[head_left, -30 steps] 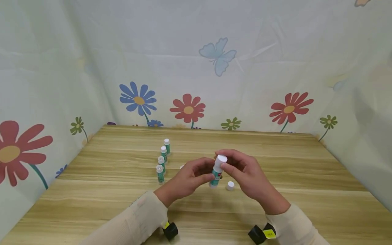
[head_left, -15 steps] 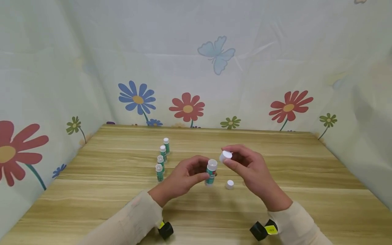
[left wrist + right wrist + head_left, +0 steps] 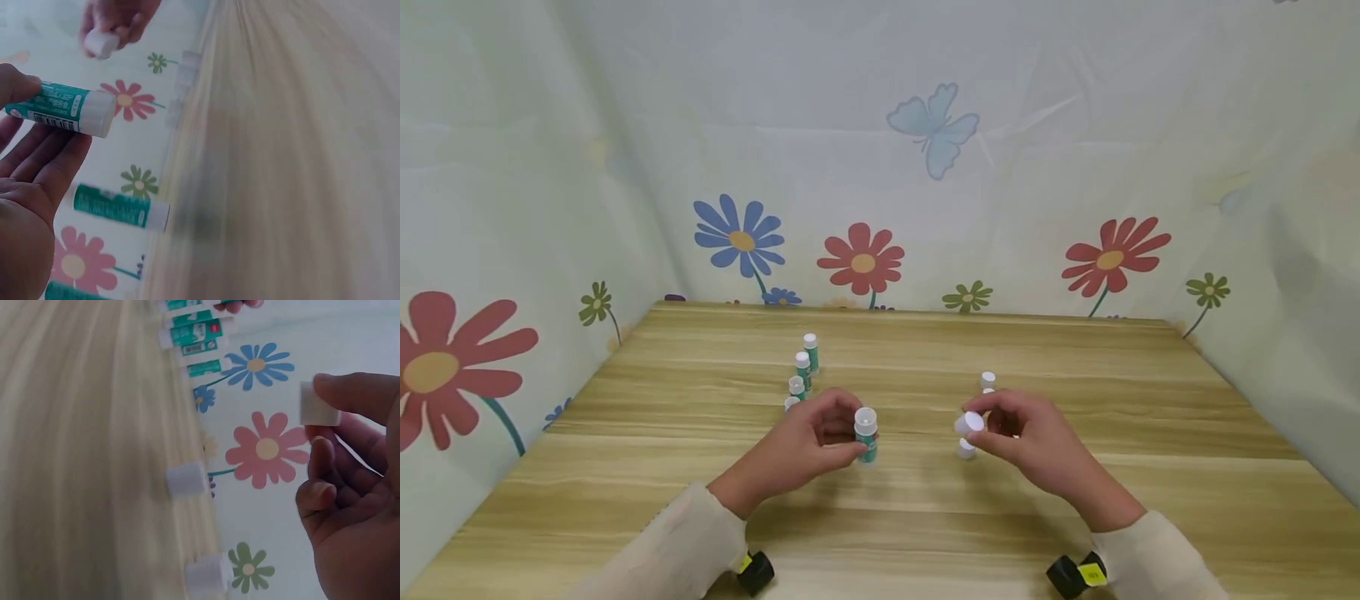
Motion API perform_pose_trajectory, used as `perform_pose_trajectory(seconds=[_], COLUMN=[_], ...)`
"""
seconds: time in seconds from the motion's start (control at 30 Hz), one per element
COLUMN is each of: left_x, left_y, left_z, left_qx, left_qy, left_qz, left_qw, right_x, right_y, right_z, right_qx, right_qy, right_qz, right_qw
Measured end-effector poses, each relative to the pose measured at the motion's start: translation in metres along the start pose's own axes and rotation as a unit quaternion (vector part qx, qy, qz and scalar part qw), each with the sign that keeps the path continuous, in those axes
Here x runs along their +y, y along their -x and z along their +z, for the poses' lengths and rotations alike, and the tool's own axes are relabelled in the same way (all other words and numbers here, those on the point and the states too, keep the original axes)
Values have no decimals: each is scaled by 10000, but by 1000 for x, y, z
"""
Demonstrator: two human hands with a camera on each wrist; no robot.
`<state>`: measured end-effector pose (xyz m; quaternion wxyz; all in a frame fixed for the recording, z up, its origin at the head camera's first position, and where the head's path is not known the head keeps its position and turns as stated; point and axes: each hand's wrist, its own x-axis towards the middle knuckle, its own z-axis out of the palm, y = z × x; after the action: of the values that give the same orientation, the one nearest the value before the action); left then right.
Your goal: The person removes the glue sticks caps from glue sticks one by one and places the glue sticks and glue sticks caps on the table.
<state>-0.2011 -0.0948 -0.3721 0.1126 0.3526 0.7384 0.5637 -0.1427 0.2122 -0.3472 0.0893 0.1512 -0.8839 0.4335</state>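
Note:
My left hand point(image 3: 801, 448) grips a green and white glue stick point(image 3: 867, 437) upright, its cap off and the open white top showing. In the left wrist view, the thumb and fingers hold the glue stick point(image 3: 56, 107) by its green label. My right hand point(image 3: 1041, 442) pinches a white cap point(image 3: 973, 422) between thumb and fingertips, and the right wrist view shows this cap point(image 3: 317, 406) up close. Just below it in the head view, another cap point(image 3: 966, 451) is on the table. Beyond the right fingers stands a further cap point(image 3: 988, 380), with one partly hidden behind the hand.
Several glue sticks point(image 3: 803, 372) stand in a row on the wooden table point(image 3: 895, 533), left of centre; my left hand partly covers the nearest ones. A flower-printed curtain point(image 3: 1015, 233) encloses the back and sides.
The right hand has pulled the white cap off the glue stick. The hands have moved apart: the left with the stick leftward, the right with the cap lower, over the loose caps.

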Motion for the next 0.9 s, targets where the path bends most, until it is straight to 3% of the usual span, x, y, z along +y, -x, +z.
perform_pose_trajectory(seconds=[0.17, 0.37, 0.9], left_x=[-8, -13, -19], left_y=[6, 5, 12], left_z=[-9, -11, -18], left_qx=[-34, -185, -92], left_qy=[-59, -17, -197], left_qz=[-183, -529, -905], left_qw=[9998, 9984, 9957], right_x=[10, 15, 14], right_y=[7, 10, 4], right_z=[-2, 4, 17], right_qx=[-363, -813, -1210], right_qy=[639, 1530, 1596], right_qz=[193, 255, 309], right_qw=[9971, 9845, 9793])
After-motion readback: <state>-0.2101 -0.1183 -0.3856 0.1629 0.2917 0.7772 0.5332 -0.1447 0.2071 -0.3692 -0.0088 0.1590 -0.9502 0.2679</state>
